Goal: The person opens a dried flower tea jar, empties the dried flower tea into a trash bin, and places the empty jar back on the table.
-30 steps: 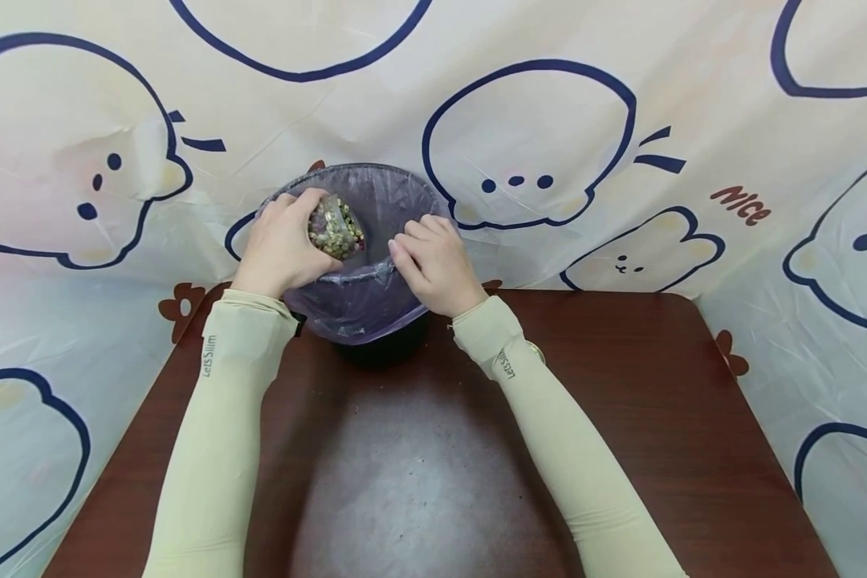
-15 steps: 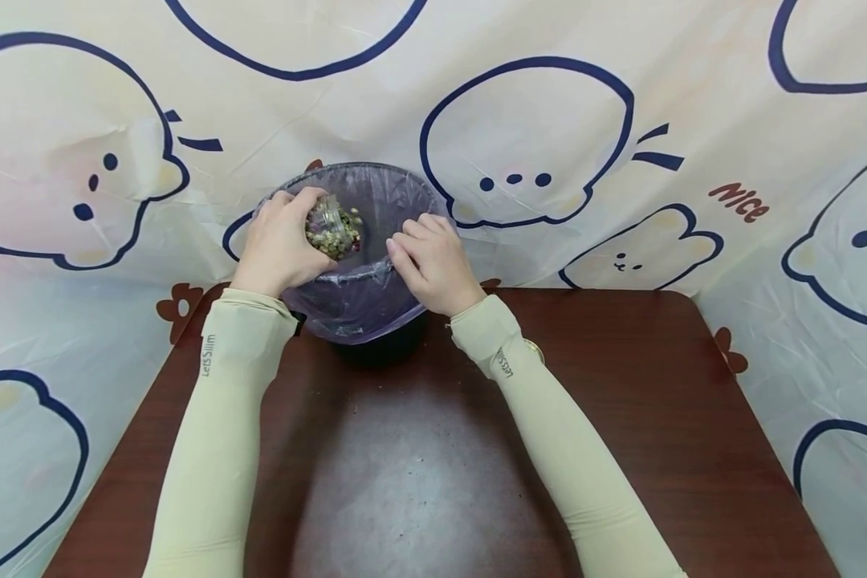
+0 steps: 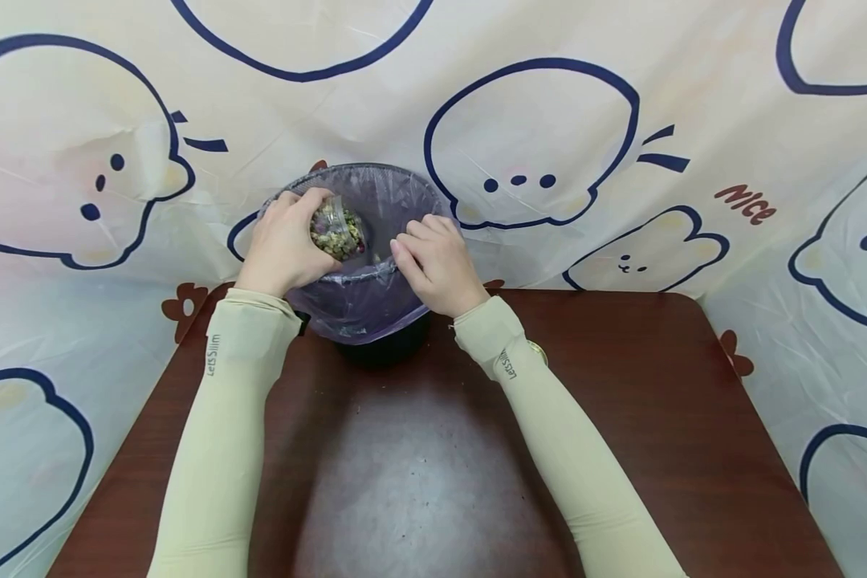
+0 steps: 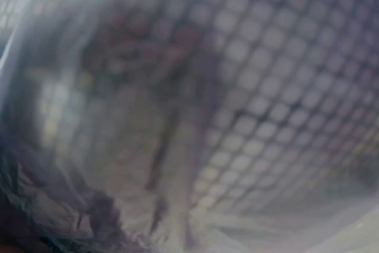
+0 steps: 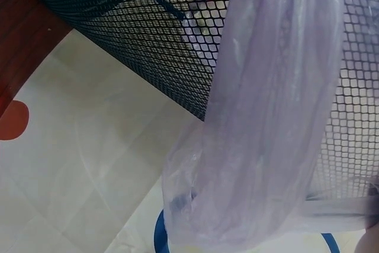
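In the head view my left hand (image 3: 278, 245) grips a clear jar (image 3: 338, 229) holding a dried green and yellow mix with a few red bits. The jar lies tilted, its mouth toward the right, inside the opening of a black mesh wastebasket (image 5: 136, 39). A thin purple bag (image 3: 361, 309) lines the basket and hangs over its rim. My right hand (image 3: 433, 261) holds the bag-covered rim at the right with curled fingers. The left wrist view is blurred, showing bag and mesh (image 4: 266, 87). The bag (image 5: 266, 117) fills much of the right wrist view.
The basket stands at the back of a dark red-brown table (image 3: 621, 401). A patterned cloth (image 3: 376, 120) hangs close behind it and along both sides. Beside my right forearm a gold-edged round thing (image 3: 540, 353) shows, partly hidden. Tiny specks lie on the table before the basket.
Half a second ago loose bits stood out past the jar's mouth; now the mix sits closer to the mouth. The jar's tilt has shifted slightly. The right hand keeps its place on the rim.
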The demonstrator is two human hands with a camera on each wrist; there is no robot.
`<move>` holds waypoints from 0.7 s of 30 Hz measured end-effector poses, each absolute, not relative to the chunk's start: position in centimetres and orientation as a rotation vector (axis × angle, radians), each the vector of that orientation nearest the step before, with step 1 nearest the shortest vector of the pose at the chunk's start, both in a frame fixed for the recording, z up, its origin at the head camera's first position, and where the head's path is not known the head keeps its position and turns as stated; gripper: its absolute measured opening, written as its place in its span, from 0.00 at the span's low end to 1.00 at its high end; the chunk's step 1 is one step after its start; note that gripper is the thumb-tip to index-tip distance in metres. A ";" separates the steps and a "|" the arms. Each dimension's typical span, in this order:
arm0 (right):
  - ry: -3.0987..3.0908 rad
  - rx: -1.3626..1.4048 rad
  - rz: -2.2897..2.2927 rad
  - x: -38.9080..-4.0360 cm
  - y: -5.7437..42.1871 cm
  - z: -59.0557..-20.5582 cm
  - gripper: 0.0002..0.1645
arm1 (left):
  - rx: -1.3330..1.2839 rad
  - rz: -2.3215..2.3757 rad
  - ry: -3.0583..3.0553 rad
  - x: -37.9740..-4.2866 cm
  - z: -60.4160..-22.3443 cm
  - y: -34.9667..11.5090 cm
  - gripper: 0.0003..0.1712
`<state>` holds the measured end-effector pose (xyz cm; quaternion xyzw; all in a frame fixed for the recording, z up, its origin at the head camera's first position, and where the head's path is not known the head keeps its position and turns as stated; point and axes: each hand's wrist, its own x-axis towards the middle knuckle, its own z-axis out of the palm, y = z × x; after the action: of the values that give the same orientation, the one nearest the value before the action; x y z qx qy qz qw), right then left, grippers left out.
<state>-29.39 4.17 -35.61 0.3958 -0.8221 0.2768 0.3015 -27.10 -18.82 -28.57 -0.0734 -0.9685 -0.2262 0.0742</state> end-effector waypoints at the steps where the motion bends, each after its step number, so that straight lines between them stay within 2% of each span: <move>1: -2.179 1.050 0.734 -29.4 4.2 -35.6 0.24 | -0.220 -0.679 -2.905 -27.1 -28.6 -18.8 0.53; 21: -2.154 1.052 0.740 -29.4 4.2 -35.7 0.24 | -0.213 -0.680 -2.906 -27.1 -28.7 -18.7 0.52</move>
<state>-29.41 4.17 -35.69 0.3985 -0.8159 0.2802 0.3113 -27.12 -18.73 -28.74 -0.0709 -0.9685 -0.2266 0.0749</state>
